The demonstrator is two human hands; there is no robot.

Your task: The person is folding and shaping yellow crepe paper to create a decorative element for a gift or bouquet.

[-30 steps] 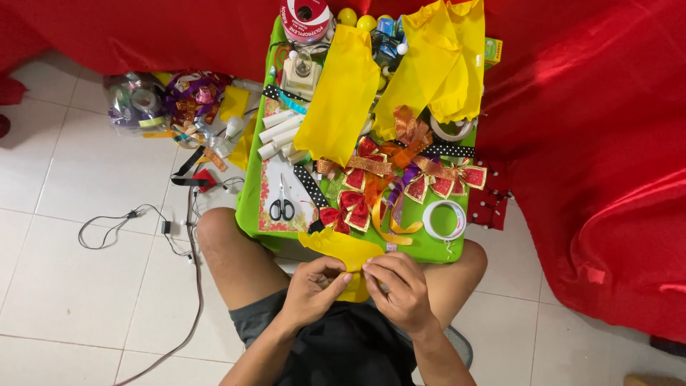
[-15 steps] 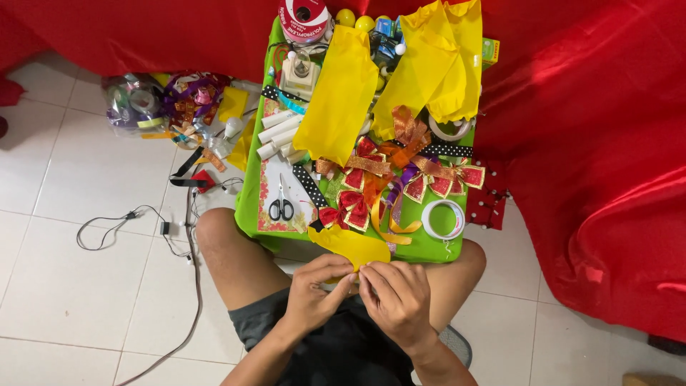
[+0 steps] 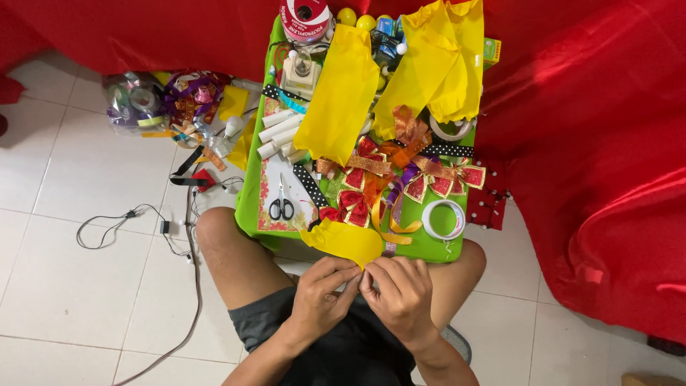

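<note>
I sit on the floor with a green tray table (image 3: pixel 251 207) over my knees. My left hand (image 3: pixel 321 293) and my right hand (image 3: pixel 400 289) meet just below the tray's near edge, fingertips pinched together on the lower tip of a small yellow paper piece (image 3: pixel 343 241). The piece fans upward from my fingers onto the tray edge. Right behind it lie red and gold ribbon bows (image 3: pixel 357 186), black-handled scissors (image 3: pixel 281 206) and a white tape roll (image 3: pixel 443 219).
Two long yellow crepe sheets (image 3: pixel 343 100) drape over the tray's far half, with white paper rolls (image 3: pixel 280 136) and a ribbon spool (image 3: pixel 306 18). A bag of ribbons (image 3: pixel 168 100) and black cables (image 3: pixel 128 221) lie on the tiles at left. Red cloth (image 3: pixel 593 143) covers the right.
Both hands have dropped slightly toward my lap, still together on the yellow piece, and its shape has shifted as the fingers work its lower tip.
</note>
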